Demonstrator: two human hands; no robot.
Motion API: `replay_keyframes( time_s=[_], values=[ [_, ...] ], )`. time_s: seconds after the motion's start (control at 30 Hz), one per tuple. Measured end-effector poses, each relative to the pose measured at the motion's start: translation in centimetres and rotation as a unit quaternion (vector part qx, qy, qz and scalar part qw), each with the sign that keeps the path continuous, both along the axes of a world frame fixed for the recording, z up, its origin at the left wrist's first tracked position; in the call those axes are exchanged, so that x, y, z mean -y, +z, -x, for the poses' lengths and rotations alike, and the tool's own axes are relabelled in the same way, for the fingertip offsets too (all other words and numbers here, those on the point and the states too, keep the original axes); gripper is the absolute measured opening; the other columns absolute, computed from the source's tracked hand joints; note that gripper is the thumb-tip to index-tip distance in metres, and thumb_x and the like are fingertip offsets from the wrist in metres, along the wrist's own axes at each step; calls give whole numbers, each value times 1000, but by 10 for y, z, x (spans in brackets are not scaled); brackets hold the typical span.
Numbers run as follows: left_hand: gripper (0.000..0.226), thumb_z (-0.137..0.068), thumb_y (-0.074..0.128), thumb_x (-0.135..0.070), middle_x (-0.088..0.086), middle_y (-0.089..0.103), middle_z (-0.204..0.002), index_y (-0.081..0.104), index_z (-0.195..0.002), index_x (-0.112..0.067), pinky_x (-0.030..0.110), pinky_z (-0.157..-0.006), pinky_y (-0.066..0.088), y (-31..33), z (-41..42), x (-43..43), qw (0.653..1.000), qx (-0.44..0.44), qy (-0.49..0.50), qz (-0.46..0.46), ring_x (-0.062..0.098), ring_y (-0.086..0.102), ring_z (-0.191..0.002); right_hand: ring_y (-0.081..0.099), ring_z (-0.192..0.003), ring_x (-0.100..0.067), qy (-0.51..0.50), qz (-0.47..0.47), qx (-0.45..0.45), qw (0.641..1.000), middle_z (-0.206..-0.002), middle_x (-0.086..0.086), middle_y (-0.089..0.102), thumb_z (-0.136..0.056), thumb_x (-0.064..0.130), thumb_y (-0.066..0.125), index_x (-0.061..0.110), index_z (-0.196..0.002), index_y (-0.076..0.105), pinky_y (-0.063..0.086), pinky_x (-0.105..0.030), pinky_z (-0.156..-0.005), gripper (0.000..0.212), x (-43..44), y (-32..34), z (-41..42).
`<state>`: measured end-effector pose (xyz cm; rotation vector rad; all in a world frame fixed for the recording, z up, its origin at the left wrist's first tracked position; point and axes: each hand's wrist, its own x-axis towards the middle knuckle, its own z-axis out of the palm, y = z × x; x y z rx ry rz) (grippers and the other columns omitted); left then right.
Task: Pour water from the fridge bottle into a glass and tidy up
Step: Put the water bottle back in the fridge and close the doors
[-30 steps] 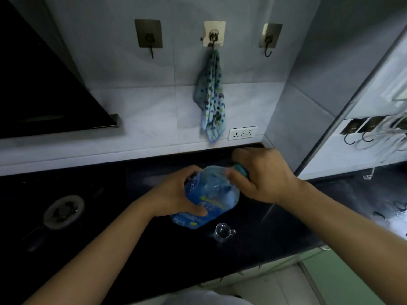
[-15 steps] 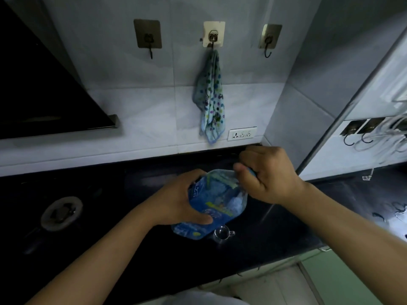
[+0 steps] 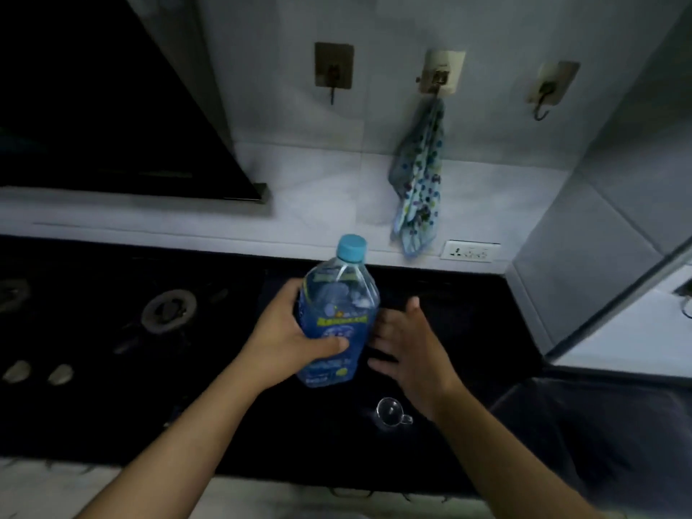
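Note:
A clear plastic water bottle (image 3: 339, 305) with a blue label and a blue cap stands upright over the black counter (image 3: 468, 320). My left hand (image 3: 296, 331) is wrapped around its body from the left. My right hand (image 3: 408, 346) hovers just right of the bottle with its fingers spread, holding nothing. A small clear glass cup (image 3: 391, 412) with a handle sits on the counter below my right hand, near the front edge.
A gas hob with a burner (image 3: 168, 310) and knobs (image 3: 37, 372) fills the counter's left. A dotted blue cloth (image 3: 419, 185) hangs from a wall hook above a socket (image 3: 470, 252). A dark hood (image 3: 112, 106) overhangs the left; a wall corner rises right.
My right hand has come off the bottle's cap and dropped to the bottle's right side, open. The bottle now stands more upright with its cap showing. The camera has shifted left.

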<state>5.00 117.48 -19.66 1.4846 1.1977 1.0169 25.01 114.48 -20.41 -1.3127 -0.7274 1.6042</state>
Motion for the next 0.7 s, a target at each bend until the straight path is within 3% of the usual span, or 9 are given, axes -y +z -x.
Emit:
replay_keyframes(
  time_s=[0.1, 0.23, 0.37, 0.47, 0.7],
  values=[
    [78, -47, 93, -27, -1, 74, -107, 56, -117, -20, 29, -84, 58, 7, 8, 19, 998, 25, 65, 9, 15, 72, -98, 61, -120, -25, 44, 67, -54, 995, -128, -3, 68, -92, 73, 25, 22, -129, 62, 42, -50, -106, 73, 3, -13, 15],
    [80, -50, 93, -25, 7, 73, -113, 55, -119, -15, 43, -89, 59, 12, 29, 59, 987, 19, 159, 14, 22, 73, -102, 65, -117, -29, 109, 85, -129, 982, -129, -8, 67, -89, 70, 41, 18, -132, 61, 45, -55, -105, 70, 16, -21, 44],
    [82, -49, 93, -27, 4, 74, -112, 54, -120, -17, 40, -85, 60, 17, 58, 116, 965, 8, 262, 21, 21, 73, -101, 65, -116, -34, 191, 117, -192, 956, -127, -15, 67, -92, 66, 44, 11, -129, 62, 45, -56, -105, 68, 35, -22, 83],
    [79, -52, 93, -22, 6, 73, -113, 53, -121, -18, 45, -86, 60, 23, 86, 166, 945, 8, 327, 29, 22, 73, -101, 63, -119, -37, 256, 140, -203, 935, -129, -17, 66, -90, 67, 46, 10, -128, 64, 43, -58, -107, 71, 56, -22, 121],
    [77, -56, 91, -13, 0, 73, -112, 53, -123, -22, 41, -86, 61, 40, 155, 294, 878, 10, 478, 20, 17, 73, -101, 62, -119, -41, 416, 153, -179, 879, -127, -20, 66, -83, 67, 52, 8, -123, 68, 46, -57, -104, 73, 131, -3, 224]
  ],
)
